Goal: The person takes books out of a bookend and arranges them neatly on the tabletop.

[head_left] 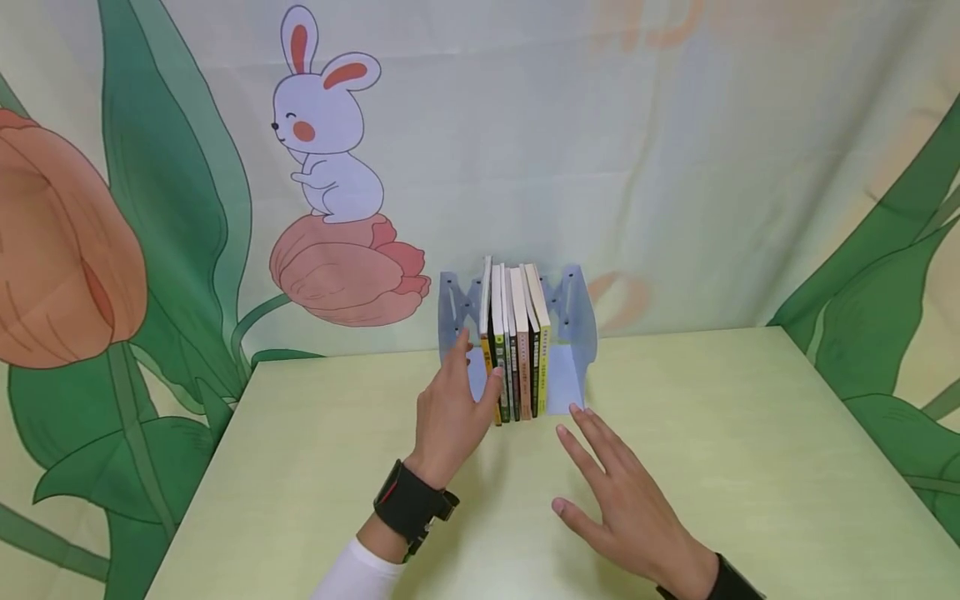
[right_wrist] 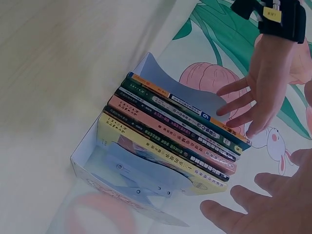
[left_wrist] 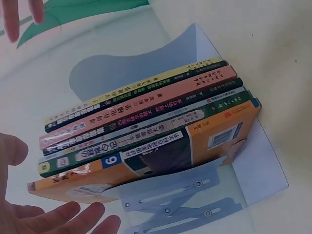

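Several thin books stand upright side by side in a pale blue book rack at the back of the table. My left hand reaches to the left front of the row, its fingers extended and its thumb overlapping the spines in the head view. An orange book forms that end of the row; a yellow-spined book forms the other. In front of the rack and to its right, my right hand hovers with fingers spread and nothing in them.
The rack has perforated side supports with crossed struts. Its base plate shows to the right of the books. Behind the pale green table hangs a curtain printed with a rabbit and tulips.
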`<move>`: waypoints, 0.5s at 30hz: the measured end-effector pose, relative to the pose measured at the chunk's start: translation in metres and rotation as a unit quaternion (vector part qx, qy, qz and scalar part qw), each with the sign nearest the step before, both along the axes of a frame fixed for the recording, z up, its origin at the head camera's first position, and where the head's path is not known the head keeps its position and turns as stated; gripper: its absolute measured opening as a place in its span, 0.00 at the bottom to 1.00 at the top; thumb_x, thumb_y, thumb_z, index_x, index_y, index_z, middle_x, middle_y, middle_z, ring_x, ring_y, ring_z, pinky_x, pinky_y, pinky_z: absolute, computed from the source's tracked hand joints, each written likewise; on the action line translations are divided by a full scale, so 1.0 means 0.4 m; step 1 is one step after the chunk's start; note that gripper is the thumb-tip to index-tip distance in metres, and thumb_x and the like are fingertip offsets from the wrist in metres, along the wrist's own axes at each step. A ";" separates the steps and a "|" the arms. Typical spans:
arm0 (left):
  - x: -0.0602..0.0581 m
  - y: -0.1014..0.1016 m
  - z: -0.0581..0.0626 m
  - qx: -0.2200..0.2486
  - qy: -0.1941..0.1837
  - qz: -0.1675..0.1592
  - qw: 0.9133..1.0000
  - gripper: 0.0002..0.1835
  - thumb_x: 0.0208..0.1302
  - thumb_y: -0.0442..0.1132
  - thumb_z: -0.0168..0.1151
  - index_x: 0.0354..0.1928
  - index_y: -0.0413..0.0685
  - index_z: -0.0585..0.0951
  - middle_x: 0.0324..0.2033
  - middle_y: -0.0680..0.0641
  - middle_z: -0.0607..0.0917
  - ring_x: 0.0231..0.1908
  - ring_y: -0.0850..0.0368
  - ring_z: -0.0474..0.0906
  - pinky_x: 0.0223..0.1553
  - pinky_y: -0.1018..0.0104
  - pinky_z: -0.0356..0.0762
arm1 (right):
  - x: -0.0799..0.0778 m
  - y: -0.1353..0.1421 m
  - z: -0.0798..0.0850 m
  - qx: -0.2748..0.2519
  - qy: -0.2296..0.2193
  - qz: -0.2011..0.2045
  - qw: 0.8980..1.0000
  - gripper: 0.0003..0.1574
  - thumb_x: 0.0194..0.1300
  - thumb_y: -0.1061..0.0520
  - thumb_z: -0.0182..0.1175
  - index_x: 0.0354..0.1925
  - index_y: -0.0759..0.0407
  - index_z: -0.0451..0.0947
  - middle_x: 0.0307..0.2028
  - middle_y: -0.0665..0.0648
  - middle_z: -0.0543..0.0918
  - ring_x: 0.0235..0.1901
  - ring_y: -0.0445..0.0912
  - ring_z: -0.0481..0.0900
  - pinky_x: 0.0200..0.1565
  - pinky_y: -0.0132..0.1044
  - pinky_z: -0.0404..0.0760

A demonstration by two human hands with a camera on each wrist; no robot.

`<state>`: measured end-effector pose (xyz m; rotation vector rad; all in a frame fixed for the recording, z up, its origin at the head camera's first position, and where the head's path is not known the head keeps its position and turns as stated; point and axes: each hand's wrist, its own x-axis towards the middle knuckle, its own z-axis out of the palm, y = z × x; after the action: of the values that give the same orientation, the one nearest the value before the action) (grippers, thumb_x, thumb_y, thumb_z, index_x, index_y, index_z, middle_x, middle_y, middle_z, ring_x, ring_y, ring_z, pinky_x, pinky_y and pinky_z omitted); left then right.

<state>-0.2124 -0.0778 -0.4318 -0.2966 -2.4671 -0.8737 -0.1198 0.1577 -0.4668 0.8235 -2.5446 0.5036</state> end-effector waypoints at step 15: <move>-0.074 0.017 -0.020 -0.012 0.018 0.032 0.999 0.30 0.71 0.50 0.53 0.69 0.44 0.68 0.45 0.41 0.87 0.24 0.50 0.82 0.17 0.65 0.67 | -0.008 0.000 -0.001 -0.040 0.021 0.013 0.999 0.45 0.68 0.43 0.58 0.76 0.51 0.54 0.77 0.57 0.53 0.75 0.55 0.54 0.75 0.29 0.37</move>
<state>-0.2421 -0.0712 -0.4400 -0.2384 -2.4414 -0.8048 -0.1231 0.1577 -0.4672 0.8301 -2.4608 0.5854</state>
